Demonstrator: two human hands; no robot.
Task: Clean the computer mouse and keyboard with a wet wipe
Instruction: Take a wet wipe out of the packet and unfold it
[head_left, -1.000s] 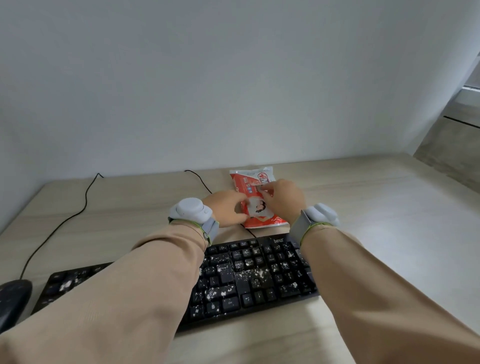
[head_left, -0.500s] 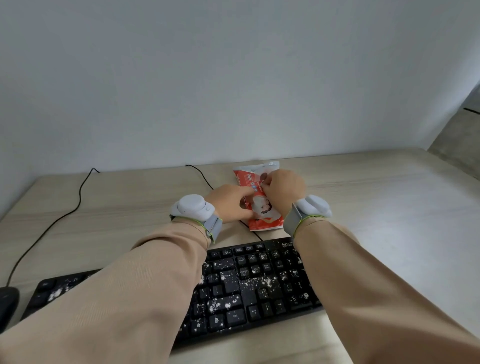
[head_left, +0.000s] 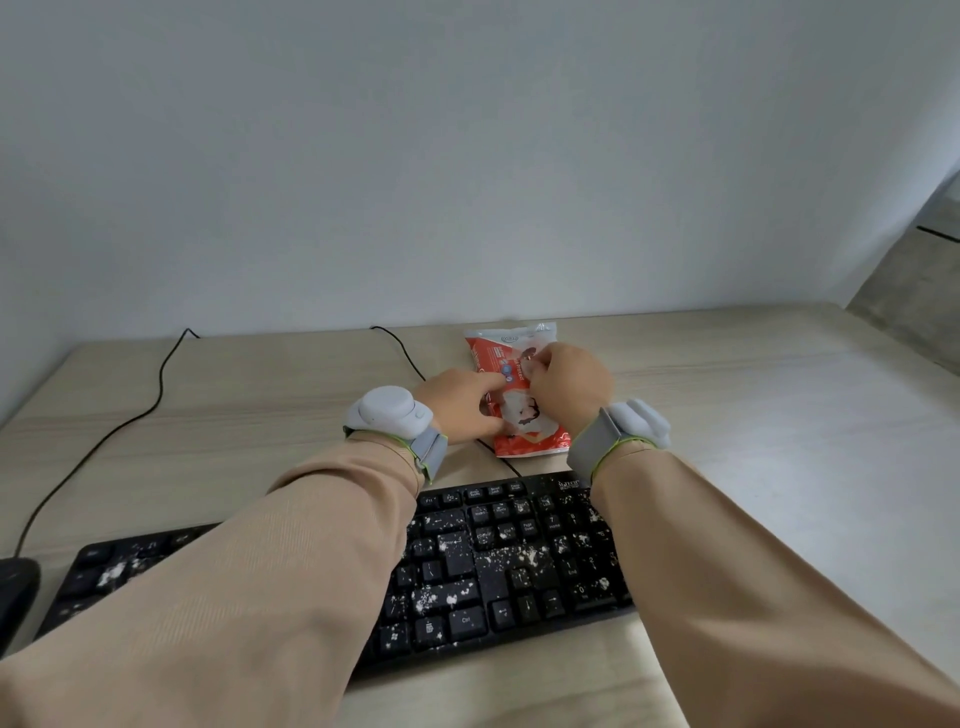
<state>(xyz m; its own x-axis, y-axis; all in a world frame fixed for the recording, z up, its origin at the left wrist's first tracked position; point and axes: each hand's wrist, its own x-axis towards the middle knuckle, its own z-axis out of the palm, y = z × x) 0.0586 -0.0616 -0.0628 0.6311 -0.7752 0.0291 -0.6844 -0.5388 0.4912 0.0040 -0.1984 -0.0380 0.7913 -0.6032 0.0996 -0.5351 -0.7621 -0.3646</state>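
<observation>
Red-white plastic wet-wipe pack (head_left: 530, 441) — long axis 12-to-6; right hand (head_left: 569, 384) pinches flap (12 end), left hand (head_left: 457, 402) flat, pinning 9 edge.

wipes pack (head_left: 527, 441): red and white, flat on desk, just beyond keyboard | keyboard (head_left: 498, 566): black, speckled with white crumbs, partly under sleeves | mouse (head_left: 15, 587): black, left edge, beside keyboard, mostly cut off
</observation>
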